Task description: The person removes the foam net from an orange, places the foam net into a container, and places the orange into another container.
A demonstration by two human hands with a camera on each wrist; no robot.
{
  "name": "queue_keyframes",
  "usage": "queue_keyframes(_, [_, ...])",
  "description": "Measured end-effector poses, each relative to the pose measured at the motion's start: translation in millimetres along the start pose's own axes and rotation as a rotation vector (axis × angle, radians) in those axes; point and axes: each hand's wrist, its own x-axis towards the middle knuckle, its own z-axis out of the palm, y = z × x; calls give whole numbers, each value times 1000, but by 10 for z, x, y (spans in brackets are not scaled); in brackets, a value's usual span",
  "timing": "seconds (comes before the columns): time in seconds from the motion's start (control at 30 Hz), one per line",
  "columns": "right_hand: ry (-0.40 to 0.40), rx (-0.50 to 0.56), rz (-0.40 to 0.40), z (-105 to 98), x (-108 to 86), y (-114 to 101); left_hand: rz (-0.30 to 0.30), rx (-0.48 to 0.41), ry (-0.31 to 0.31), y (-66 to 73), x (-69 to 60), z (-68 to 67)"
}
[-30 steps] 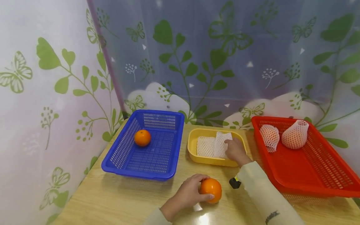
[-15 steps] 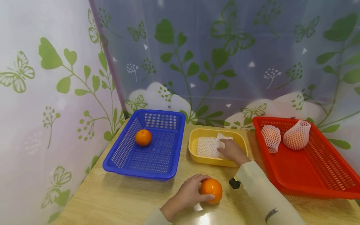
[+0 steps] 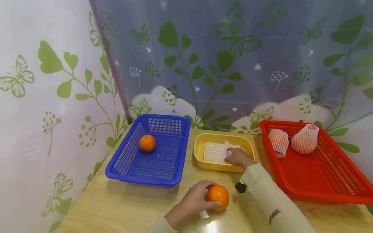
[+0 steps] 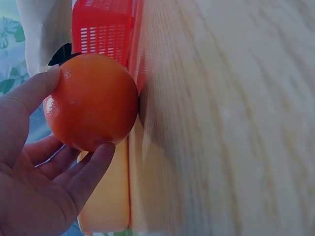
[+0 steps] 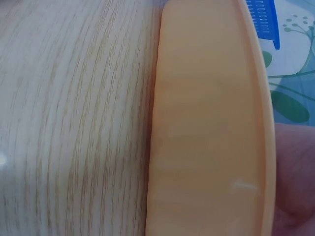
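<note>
Left of the yellow tray (image 3: 217, 166): blue basket (image 3: 163, 160), loose orange (image 3: 147, 143) inside. My side of the tray: my left hand (image 3: 196, 200), thumb and fingers round the held orange (image 3: 218, 197), nearer me than my right hand (image 3: 239, 157). In the tray: right hand touching white netting (image 3: 214, 152); I cannot tell whether it pinches. Right of it: red basket (image 3: 300, 178), two netted fruits (image 3: 304, 141).

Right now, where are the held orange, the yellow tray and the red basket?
Held orange (image 4: 93, 101): left wrist view, middle of its side.
Yellow tray (image 3: 217, 166): head view, front wall.
Red basket (image 3: 306, 176): head view, bare floor.
</note>
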Motion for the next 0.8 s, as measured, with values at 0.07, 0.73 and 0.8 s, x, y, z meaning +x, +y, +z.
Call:
queue_keyframes(0.07, [5,3,-5,0,10,3,-6,-1,-2,8,-6,-12])
queue_keyframes(0.73, [87,-16,-46,-64,-164,-1,25,141,-73,57,-25,-109])
queue_keyframes(0.8, [102,-20,-64,-62,-206,-8,25,126,-68,51,-23,-97])
